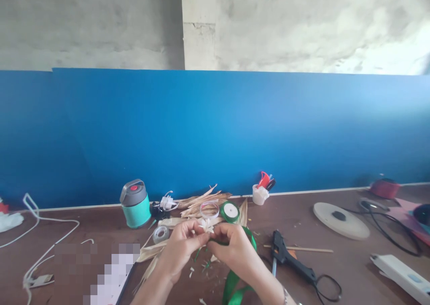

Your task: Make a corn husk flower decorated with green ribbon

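Above the middle of the table, my left hand (pixel 184 242) pinches a small pale flower (pixel 206 225) that looks made of corn husk strips. My right hand (pixel 231 244) meets it from the other side, thumb and finger closed at the flower's base. A green ribbon (pixel 231 285) runs by my right hand and hangs below the wrist. Just behind the hands lie a green ribbon spool (pixel 230 211), a clear tape ring (pixel 209 209) and dried corn husks (pixel 198 202). A roll of tape (pixel 161 234) is left of my left hand. The exact fingertip contact is partly hidden.
Right of my hands lie a black glue gun (pixel 294 260), a wooden stick (pixel 312 250), a round lid (pixel 341 221) and a white power strip (pixel 403 273). A teal flask (pixel 136 206) and a white cup (pixel 260 195) stand by the blue partition (pixel 215 130). White cables (pixel 50 251) lie left.
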Demonstrator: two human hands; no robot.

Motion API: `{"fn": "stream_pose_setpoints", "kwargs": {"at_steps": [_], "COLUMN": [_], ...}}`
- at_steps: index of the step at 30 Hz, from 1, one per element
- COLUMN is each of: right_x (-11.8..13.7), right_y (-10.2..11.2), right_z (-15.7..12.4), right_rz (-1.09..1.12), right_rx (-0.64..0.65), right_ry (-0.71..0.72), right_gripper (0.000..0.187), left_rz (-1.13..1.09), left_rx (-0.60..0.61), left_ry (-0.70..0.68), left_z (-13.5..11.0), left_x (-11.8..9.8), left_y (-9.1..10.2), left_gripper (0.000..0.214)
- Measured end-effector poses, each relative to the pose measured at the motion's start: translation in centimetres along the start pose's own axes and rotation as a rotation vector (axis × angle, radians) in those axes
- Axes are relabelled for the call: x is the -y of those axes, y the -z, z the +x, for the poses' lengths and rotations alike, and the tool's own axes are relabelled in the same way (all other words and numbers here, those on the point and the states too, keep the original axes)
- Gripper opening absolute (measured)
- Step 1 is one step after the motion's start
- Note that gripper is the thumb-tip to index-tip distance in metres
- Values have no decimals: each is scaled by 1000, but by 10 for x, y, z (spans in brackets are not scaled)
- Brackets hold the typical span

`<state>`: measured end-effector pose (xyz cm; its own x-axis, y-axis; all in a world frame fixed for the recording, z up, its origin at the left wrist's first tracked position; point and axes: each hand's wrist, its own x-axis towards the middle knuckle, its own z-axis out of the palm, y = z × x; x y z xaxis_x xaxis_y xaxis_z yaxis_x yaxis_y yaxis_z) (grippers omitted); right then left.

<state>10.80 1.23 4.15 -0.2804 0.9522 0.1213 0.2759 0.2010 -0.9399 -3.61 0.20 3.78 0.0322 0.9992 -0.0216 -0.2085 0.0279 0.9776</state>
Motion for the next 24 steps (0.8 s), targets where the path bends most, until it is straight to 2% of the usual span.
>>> {"fn": "stream_pose_setpoints", "kwargs": {"at_steps": [5,12,15,20,24], "right_x": [-2,-1,-3,-5,-7], "right_y": [0,2,4,5,2], "right_z": [0,3,5,6,7], "right_rz": [-53,215,296,303,171], "right_rx": [-55,-54,-65,-66,-105], "right_ry": [19,-98,-156,-135,-74], "right_gripper": [9,7,6,6,6], "left_rz": [-30,-89,-115,102,295], "left_rx": [18,36,38,-38,-70], "left_ry": [28,116,143,-16,-202], "left_z": [-1,0,1,1,-1], "left_x": [-1,1,3,5,1], "left_y": [-2,6,9,3,-6], "left_gripper": [36,24,26,23,22]}}
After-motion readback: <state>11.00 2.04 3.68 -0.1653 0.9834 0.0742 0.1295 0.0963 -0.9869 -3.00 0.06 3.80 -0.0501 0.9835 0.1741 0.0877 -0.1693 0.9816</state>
